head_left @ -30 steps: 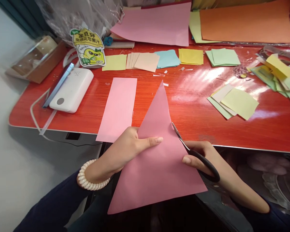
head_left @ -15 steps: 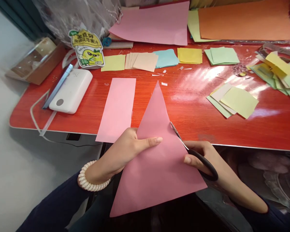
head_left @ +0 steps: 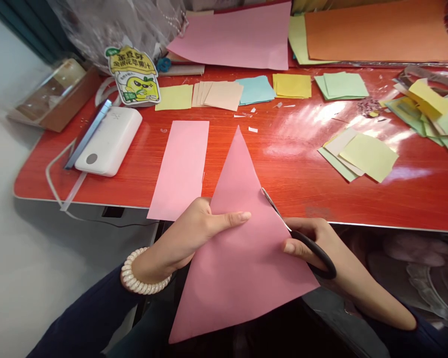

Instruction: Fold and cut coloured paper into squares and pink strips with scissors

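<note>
View: head camera, looking down across both hands and the worktop [head_left: 291,191].
Pink sheet [head_left: 227,278]: held up at the worktop's near edge, narrow point over the red surface, broad end hanging beyond the edge over a dark space.
Left hand [head_left: 188,226]: fingers clamped on the pink sheet, thumb flat on its face, the others hidden behind.
Right hand [head_left: 313,243]: fingers closed on the scissors [head_left: 298,235], thumb at the black loop and over the sheet's right side; the remaining grip was hidden.
Blades: lay along the sheet's right edge; only one showed, so I could not tell how far they were parted.
Edge risk: a ragged or wandering line seemed possible, since the paper hung unsupported and could have buckled under the blades.
Thumb risk: the left thumb pointed toward the blades; a slip of the sheet could have brought them nearer.
Crease risk: a tighter pinch might have dented the paper.
Pink strip [head_left: 181,166]: lay just left of the held sheet, partly over the worktop's edge; a nudge from the left hand could have tipped it off.
</note>
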`<state>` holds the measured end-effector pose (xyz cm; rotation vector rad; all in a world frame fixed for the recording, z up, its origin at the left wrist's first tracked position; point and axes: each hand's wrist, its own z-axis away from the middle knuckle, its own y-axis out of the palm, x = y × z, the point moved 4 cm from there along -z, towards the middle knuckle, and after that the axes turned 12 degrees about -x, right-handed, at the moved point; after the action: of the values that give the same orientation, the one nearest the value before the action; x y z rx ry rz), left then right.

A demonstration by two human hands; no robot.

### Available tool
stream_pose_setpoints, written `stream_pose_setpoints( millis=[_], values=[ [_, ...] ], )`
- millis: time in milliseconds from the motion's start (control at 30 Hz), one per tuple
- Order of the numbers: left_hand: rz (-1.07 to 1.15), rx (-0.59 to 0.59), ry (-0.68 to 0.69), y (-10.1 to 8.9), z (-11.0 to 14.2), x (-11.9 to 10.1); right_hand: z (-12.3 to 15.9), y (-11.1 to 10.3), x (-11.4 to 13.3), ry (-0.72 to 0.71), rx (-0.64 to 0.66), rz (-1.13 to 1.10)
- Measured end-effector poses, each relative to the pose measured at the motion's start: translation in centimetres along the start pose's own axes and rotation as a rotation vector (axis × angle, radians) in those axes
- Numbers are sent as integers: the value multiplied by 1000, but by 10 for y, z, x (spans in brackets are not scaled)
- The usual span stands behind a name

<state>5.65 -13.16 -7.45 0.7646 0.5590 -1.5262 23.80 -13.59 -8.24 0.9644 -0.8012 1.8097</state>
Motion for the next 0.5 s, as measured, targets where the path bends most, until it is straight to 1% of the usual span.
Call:
stream_pose_setpoints(
  millis=[300, 500],
  values=[
    [35, 45, -35, 1, -1, 3, 2, 0, -3, 23, 10, -49],
    [51, 49, -33, 1, 0, 2, 3, 0, -3, 38, 16, -68]
  ],
)
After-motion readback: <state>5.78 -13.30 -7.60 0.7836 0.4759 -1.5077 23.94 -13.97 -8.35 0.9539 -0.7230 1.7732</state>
